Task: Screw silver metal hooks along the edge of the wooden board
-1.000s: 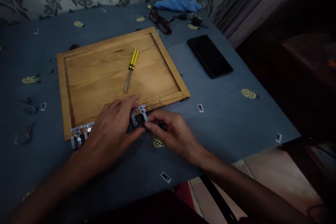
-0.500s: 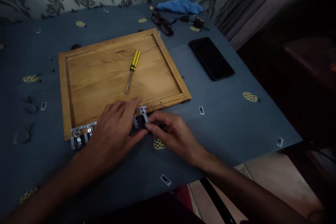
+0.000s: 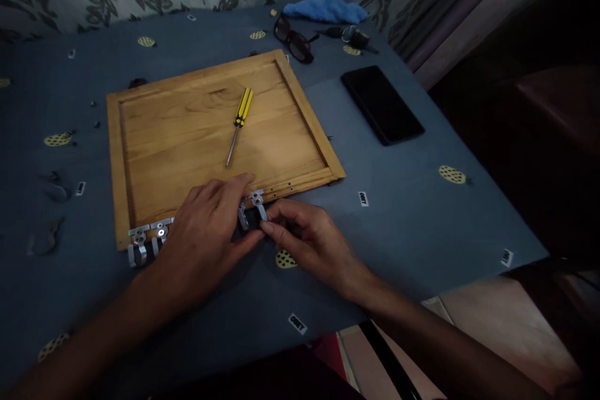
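Observation:
A framed wooden board (image 3: 225, 137) lies flat on the table, with small holes along its near rail. Silver metal hooks sit along that near edge: two show at the left, where one hook (image 3: 139, 242) is outermost, and another hook (image 3: 257, 200) shows between my hands. My left hand (image 3: 206, 222) lies across the edge, fingers bent over the rail and thumb below, closed around the hooks; its palm hides the middle of the row. At the right-hand hook, my right hand (image 3: 309, 237) pinches with thumb and forefinger. A yellow-handled screwdriver (image 3: 240, 115) rests on the board.
A black phone (image 3: 383, 105) lies to the right. Sunglasses (image 3: 294, 40), keys (image 3: 354, 36) and a blue cloth (image 3: 325, 8) are at the back. Loose metal pieces (image 3: 45, 236) lie at the left, near two tiny bits (image 3: 96, 124). The table edge runs along the right.
The whole view has shifted slightly, with things appearing a little further right. Both hands keep their hold at the board's near edge; nothing else has visibly moved.

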A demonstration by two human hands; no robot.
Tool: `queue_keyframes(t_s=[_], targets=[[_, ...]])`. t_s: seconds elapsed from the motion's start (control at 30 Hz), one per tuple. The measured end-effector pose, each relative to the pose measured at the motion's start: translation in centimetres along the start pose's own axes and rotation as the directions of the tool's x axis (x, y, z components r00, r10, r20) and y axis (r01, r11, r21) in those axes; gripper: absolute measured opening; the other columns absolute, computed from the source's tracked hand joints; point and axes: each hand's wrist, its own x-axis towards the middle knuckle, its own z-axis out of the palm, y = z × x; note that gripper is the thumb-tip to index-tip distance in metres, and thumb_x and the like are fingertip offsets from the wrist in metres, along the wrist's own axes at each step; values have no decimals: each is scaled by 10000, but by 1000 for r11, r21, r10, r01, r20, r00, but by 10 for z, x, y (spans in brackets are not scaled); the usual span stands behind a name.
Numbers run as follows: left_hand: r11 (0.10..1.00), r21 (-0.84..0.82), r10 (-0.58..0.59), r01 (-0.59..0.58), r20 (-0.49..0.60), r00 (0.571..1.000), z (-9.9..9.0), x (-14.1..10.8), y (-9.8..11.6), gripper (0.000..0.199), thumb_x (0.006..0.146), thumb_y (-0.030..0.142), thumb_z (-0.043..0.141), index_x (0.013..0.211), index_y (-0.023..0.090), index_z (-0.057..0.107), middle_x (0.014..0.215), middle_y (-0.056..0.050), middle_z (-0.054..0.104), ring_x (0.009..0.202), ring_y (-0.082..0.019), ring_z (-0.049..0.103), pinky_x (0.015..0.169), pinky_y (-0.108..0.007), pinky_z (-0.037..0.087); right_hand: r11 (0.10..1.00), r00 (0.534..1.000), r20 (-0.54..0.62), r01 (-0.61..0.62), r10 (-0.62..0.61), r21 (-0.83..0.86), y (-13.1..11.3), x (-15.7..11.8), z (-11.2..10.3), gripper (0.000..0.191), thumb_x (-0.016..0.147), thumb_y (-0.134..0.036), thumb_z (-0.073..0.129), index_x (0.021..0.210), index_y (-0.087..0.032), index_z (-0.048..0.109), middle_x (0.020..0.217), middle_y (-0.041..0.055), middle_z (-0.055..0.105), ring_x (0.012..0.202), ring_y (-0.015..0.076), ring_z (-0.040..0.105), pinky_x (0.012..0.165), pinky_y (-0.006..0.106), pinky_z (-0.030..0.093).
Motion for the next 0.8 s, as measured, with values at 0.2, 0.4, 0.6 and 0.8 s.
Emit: queue_keyframes(t_s=[0.2,0.4,0.6,0.8], targets=[[1000,17,3,-3,-12,1000,2,0,0,619,836,266,746,1356,175,424,1196,-120,701,1096,-317,655,909,-471,533,999,1000,0,22,-22,-28,1,0,-1,214,950,-268,562,752,-188,567,684,-30,525,641,104,478,601,248,368],[1000,13,-7,7,-12,1000,3,0,0,592,846,281,731,1348,171,436,1189,-121,704,1098,-324,659,908,-486,537,999,1000,-2,0,0,-33,-1,-1,-1,200,951,-261,564,766,-187,580,688,-28,538,646,107,497,619,252,379],[998,-53,-34,35,4,999,-1,-3,1,633,836,289,741,1372,206,415,1245,-110,678,1148,-305,651,954,-471,539,998,1000,-14,16,-17,-56,1,0,0,194,941,-265,571,764,-187,580,694,-29,549,653,104,494,626,255,375],[990,-111,-85,89,36,996,-5,-5,-1,639,821,277,752,1365,228,421,1260,-102,661,1174,-299,643,977,-485,546,998,1000,-10,13,-14,-57,0,0,0,211,951,-279,563,760,-187,568,680,-29,521,639,107,477,604,251,364]])
